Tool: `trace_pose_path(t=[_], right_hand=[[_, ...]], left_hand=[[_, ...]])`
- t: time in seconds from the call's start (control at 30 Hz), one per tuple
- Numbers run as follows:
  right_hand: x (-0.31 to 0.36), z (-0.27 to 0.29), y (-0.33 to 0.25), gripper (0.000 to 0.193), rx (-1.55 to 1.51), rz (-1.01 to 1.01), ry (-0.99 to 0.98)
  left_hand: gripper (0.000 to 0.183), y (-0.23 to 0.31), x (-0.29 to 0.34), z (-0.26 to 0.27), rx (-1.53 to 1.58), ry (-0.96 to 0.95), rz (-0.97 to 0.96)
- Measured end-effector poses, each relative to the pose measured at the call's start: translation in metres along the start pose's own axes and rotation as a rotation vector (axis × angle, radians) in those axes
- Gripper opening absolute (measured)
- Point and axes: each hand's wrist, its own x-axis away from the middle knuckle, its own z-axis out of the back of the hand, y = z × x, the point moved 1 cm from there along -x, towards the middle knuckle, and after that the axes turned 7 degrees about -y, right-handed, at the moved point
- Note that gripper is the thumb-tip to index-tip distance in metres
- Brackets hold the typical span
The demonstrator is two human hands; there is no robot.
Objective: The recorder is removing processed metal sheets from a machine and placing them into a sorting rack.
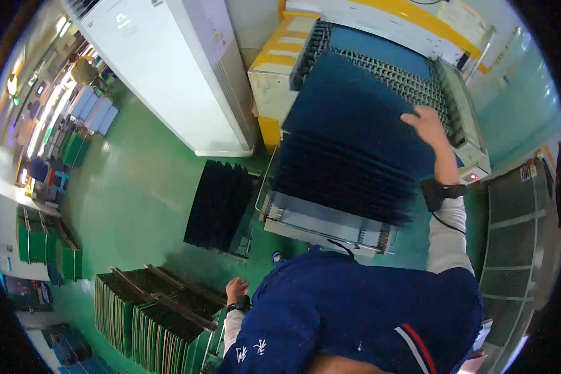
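My right hand reaches over the right edge of a large dark blue panel, fingers apart and pointing left. Whether the fingertips touch the panel I cannot tell. This panel slopes over the roller conveyor at its far end. On its near side, a stack of similar dark panels stands in a rack in front of me. Low by my left side, my left hand hangs with loosely bent fingers and nothing visible in it. It is nearest to a rack of green-edged boards.
Another rack of dark panels stands on the green floor left of the main rack. A tall white cabinet rises beyond it. A grey shelved cabinet stands at right. Far left, a person is near workbenches.
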Motion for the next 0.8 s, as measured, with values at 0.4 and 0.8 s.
trace_pose_path(t=[0.4,0.8], right_hand=[[0.044,-0.007,0.106,0.026,-0.601,-0.226,0.429],[0.022,-0.145,0.104,0.021,-2.012,-0.613,0.246]], left_hand=[[0.033,0.05,-0.027,-0.051,0.098,0.056,0.246],[0.03,0.044,-0.061,-0.066,-0.066,-0.012,0.211]])
